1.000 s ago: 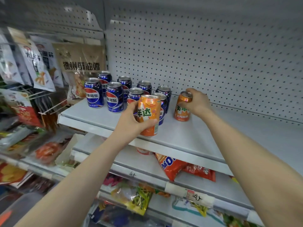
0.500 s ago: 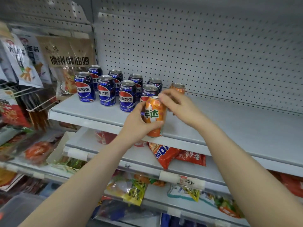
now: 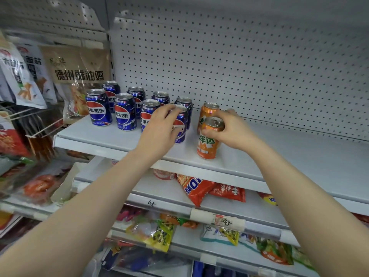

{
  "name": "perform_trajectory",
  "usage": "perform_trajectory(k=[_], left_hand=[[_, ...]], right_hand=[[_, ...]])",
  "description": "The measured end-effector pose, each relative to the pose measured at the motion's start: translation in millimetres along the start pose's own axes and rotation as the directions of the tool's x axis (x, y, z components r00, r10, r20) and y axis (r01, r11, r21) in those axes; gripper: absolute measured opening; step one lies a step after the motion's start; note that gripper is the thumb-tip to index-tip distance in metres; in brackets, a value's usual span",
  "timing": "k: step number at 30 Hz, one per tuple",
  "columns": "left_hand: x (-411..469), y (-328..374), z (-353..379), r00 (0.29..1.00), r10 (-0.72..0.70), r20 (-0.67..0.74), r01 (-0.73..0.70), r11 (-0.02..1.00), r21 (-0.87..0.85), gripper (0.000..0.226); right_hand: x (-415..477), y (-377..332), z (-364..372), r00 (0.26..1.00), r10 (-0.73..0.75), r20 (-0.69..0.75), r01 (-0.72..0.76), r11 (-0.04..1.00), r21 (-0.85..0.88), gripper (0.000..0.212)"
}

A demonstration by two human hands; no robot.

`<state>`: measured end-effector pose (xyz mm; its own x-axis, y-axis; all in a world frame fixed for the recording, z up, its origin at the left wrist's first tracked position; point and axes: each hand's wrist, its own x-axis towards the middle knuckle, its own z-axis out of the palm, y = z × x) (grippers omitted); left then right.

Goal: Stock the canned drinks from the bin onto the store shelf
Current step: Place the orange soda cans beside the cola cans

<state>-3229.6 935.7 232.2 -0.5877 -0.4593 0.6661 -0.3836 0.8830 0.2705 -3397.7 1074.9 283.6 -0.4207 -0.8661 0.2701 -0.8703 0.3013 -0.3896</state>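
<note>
Two orange cans stand on the grey top shelf [image 3: 299, 156]. My right hand [image 3: 233, 128] grips the front orange can [image 3: 207, 144] round its top; the can rests on the shelf. The second orange can [image 3: 208, 109] stands right behind it. Left of them, several blue cola cans [image 3: 124, 112] stand in two rows. My left hand [image 3: 159, 128] curls over the top of the rightmost front blue cola can [image 3: 180, 128]. The bin is out of view.
A white pegboard wall [image 3: 239, 66] backs the shelf, with bare shelf to the right of the orange cans. Snack bags [image 3: 197, 188] lie on the lower shelves. Hanging snack packets [image 3: 24, 76] fill the rack at the left.
My right hand took the orange can from my left hand and set it on the shelf in front of the other orange can. My left hand moved onto a blue cola can.
</note>
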Motion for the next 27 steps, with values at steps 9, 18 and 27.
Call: perform_trajectory(k=[9, 18, 27], left_hand=[[12.9, -11.4, -1.1, 0.992, 0.074, 0.106, -0.086, 0.990, 0.110, 0.057], [12.4, -17.2, 4.3, 0.991, 0.072, 0.110, -0.083, 0.991, 0.102, 0.060], [6.2, -23.5, -16.3, 0.990, 0.119, 0.079, -0.125, 0.990, 0.072, 0.058]], right_hand=[[40.2, 0.8, 9.1, 0.992, -0.098, 0.073, 0.108, 0.983, -0.146, 0.049], [33.2, 11.0, 23.4, 0.985, -0.166, 0.036, 0.170, 0.966, -0.196, 0.058], [18.5, 6.1, 18.1, 0.965, -0.260, -0.026, 0.231, 0.894, -0.385, 0.057]])
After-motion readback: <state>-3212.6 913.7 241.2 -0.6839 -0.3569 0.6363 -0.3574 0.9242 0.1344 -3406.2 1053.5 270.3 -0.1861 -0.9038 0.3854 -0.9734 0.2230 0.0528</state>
